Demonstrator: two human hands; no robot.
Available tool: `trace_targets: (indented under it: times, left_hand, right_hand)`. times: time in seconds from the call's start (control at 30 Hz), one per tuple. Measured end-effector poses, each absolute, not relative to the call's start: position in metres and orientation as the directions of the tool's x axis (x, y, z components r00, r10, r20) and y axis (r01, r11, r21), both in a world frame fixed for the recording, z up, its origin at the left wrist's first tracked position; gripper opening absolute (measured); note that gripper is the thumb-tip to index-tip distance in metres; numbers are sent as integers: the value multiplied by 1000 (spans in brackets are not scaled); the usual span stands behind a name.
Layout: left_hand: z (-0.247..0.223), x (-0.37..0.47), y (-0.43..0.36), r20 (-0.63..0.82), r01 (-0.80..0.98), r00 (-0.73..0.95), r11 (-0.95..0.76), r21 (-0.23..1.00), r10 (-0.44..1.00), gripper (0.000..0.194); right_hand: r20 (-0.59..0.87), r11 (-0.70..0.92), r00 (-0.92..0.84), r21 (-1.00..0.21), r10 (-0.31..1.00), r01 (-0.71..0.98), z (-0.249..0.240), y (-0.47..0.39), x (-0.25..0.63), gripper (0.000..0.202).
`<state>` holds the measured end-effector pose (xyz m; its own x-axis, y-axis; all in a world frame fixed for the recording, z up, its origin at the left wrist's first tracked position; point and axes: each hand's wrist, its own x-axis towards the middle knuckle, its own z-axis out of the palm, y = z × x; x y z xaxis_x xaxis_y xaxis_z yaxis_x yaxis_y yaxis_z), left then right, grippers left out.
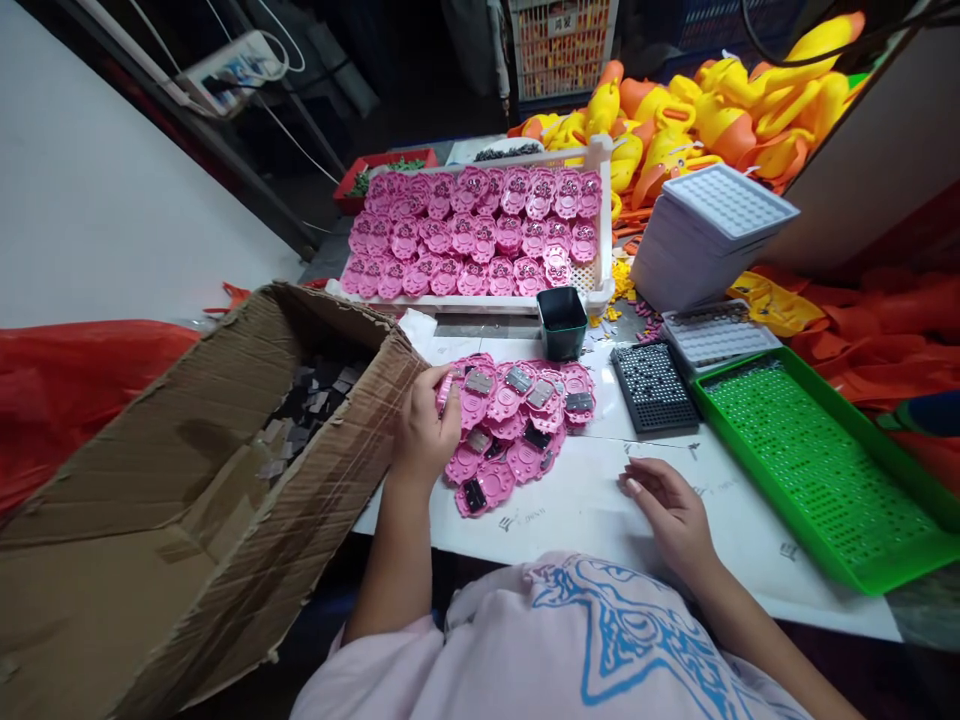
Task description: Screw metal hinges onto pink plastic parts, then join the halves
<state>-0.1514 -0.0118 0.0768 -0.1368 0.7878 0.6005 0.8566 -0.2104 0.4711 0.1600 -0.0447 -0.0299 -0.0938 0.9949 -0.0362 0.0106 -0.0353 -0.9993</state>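
Note:
My left hand is closed on a pink plastic part, held on edge at the left side of a pile. The pile of pink plastic parts lies on the white sheet, several with grey or black rectangular plates on them. My right hand rests over the sheet to the right of the pile, fingers loosely bent and thumb a little apart, with nothing visible in it. Closest to it is a black perforated tray holding small metal pieces.
A cardboard box with small dark plates stands at left. Behind the pile are a black cup and a white crate of pink parts. At right are a green tray, stacked white trays and yellow-orange toys.

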Motion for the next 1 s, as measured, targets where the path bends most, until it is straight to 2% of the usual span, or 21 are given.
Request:
trace_targets:
  times: [0.07, 0.23, 0.37, 0.43, 0.6, 0.77, 0.9, 1.0]
  left_hand:
    - [75, -153, -9, 580, 861, -134, -195, 470, 804, 35]
    - [73, -152, -7, 524, 775, -275, -136, 617, 806, 40]
    - [80, -153, -6, 468, 829, -379, 68, 556, 798, 27]
    - [87, -153, -5, 466, 848, -389, 112, 518, 795, 26]
    - [101, -148, -1, 488, 886, -264, 9, 464, 832, 39]
    - [96, -137, 3, 337, 917, 8, -141, 373, 942, 30]
    - [84, -135, 10, 297, 948, 10, -104, 302, 955, 29]
    - [73, -137, 17, 296, 951, -10, -83, 298, 955, 28]
  right_hand:
    - [-33, -32, -98, -999, 995, 17, -31, -45, 160, 23]
    - [-28, -26, -102, -999, 994, 24, -32, -45, 161, 23]
    - [-30, -27, -98, -999, 995, 28, -33, -45, 160, 23]
    - [-31, -28, -97, -999, 995, 30, -33, -45, 159, 23]
    - [-33, -31, -92, -999, 995, 30, -32, -45, 159, 24]
    - [-41, -39, -95, -999, 995, 28, -31, -45, 159, 25]
    - [-41, -37, -104, -999, 994, 33, -34, -45, 159, 26]
    - [-32, -28, -106, -999, 994, 38, -35, -45, 159, 26]
